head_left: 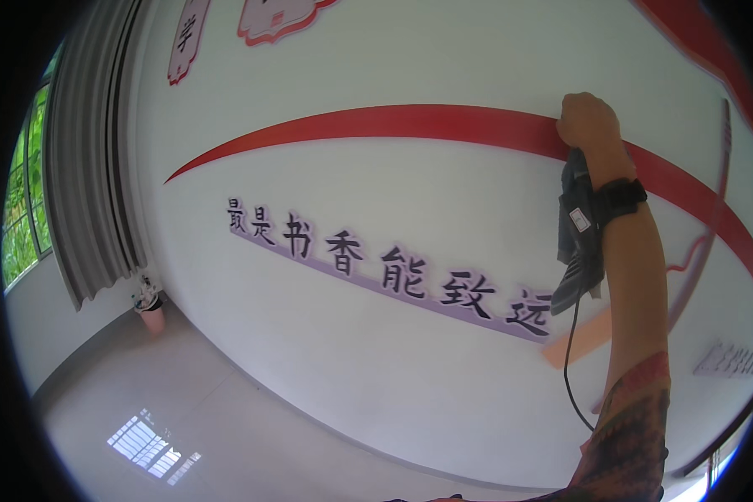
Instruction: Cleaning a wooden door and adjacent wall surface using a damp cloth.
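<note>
My right hand [588, 122] is raised as a fist at the white wall, over the right part of a curved red stripe [414, 120]. A dark grey cloth [568, 235] hangs down from the fist, bunched at its top. A small device with a white label [580, 219] is strapped at the wrist by a black band [621, 197], and a thin black cable runs down from it. Dark raised characters [403, 273] on a pale purple strip slant across the wall below the stripe; the cloth's lower end overlaps the last one. My left hand is out of view.
A grey curtain [94, 150] hangs beside a barred window [25, 188] at the left. In the corner a pink bin [153, 319] stands on the glossy tiled floor [182, 401]. Red-edged signs [276, 22] are fixed higher on the wall. An orange strip [577, 339] lies behind my forearm.
</note>
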Available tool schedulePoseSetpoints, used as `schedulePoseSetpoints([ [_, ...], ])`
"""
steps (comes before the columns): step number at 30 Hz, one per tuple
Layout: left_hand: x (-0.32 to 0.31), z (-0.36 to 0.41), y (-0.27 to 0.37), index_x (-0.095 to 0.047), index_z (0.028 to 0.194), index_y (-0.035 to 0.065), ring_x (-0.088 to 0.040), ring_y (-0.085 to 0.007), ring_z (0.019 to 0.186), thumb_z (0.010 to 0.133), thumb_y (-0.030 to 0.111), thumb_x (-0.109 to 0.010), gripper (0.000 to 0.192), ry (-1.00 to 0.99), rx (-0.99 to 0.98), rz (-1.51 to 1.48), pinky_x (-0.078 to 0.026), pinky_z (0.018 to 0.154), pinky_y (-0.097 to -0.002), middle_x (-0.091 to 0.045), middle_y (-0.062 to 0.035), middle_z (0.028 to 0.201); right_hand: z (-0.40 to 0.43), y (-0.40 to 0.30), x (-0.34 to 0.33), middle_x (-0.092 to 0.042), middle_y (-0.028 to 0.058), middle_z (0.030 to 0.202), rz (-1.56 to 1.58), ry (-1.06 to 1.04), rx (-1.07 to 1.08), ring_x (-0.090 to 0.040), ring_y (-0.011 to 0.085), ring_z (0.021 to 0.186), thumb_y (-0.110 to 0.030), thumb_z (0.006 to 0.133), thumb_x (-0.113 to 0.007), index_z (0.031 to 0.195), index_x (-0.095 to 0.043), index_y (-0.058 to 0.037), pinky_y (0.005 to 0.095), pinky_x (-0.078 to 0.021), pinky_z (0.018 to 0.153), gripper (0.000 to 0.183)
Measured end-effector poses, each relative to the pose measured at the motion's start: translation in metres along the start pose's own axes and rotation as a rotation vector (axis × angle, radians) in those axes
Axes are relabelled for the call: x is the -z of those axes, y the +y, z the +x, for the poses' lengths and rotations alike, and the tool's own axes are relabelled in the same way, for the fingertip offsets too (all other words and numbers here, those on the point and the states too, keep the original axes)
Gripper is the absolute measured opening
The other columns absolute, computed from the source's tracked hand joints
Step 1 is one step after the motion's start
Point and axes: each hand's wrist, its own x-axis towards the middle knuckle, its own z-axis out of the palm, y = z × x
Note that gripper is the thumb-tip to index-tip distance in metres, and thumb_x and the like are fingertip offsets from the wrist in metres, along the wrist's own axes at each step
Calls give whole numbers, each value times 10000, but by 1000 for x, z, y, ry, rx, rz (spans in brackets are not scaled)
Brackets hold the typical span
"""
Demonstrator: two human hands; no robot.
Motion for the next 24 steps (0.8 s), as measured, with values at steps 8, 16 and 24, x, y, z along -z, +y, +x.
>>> schedulePoseSetpoints([
  [8,-15,51,28,-560,1057,66,-600,-281,836,781,279,-659,363,67,67,-112,-503,678,-444,-604,-105,927,28,-122,-1,-648,209,958,75,50,137,-627,359,917,-109,746,-534,906,-669,-5,428,-501,824,233],
  [16,-60,125,192,-542,1074,109,-578,-246,846,810,294,-611,330,46,31,96,-496,656,-413,-594,-70,917,42,-244,7,-650,192,925,47,92,183,-624,361,887,-112,744,-537,878,-664,-9,423,-500,806,211],
  [24,-101,162,296,-532,972,111,-542,-154,604,867,242,-543,168,49,38,-30,-429,415,-251,-584,-58,816,70,-372,14,-649,186,926,8,-11,262,-624,347,882,-100,725,-550,860,-668,-13,411,-501,797,199],
])
